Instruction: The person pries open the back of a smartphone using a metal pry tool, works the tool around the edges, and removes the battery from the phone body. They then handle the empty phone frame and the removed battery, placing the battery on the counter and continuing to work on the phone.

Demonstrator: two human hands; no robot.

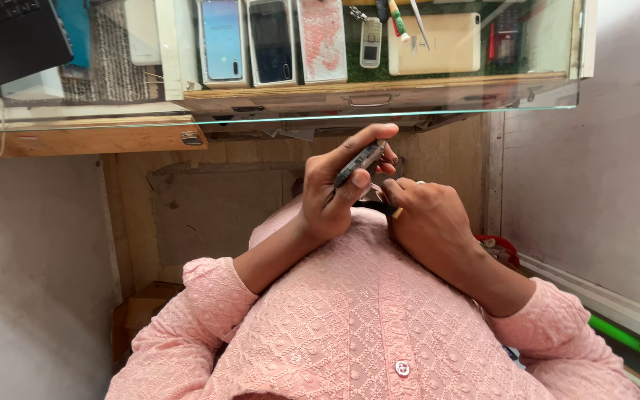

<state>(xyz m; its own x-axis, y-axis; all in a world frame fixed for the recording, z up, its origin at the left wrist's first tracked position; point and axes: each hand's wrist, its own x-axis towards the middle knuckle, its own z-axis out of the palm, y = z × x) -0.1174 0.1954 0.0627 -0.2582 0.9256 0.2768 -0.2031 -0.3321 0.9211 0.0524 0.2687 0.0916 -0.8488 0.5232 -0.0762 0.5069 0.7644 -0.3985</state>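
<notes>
While the pink embroidered shirt (364, 326) fills the near view, the left hand (335, 189) curls its fingers around a small dark phone (359, 164), held above the chest. The right hand (427, 218), fingers closed, grips a thin tool (387, 210) just beside it. Beyond, under the glass counter's (275, 118) front edge, several phones (272, 41) and a tablet (435, 43) lie.

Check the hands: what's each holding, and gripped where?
Left hand pinches a small dark phone by its long edges, thumb and fingers on opposite sides. Right hand grips a thin tool by its handle; the tip is hidden.
</notes>
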